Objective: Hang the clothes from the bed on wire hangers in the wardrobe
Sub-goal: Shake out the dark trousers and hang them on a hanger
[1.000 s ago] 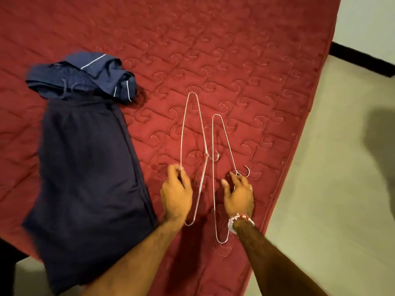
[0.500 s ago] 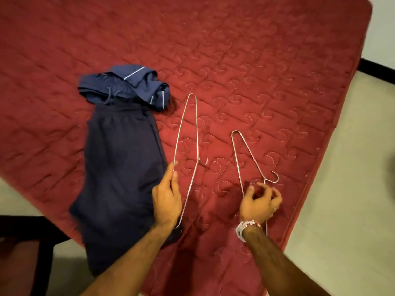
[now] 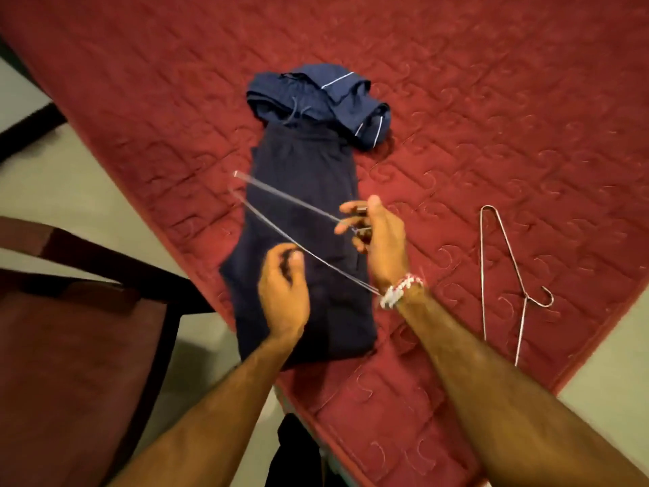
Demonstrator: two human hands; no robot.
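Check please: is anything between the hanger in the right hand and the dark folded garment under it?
Nothing visible. The right hand holds the hanger directly over the dark garment. The crumpled blue garment covers only its far end; the other hanger lies aside.

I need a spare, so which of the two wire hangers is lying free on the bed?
The flat hanger on the mattress, right of both arms, untouched. The raised hanger is gripped by the right hand above the dark garment.
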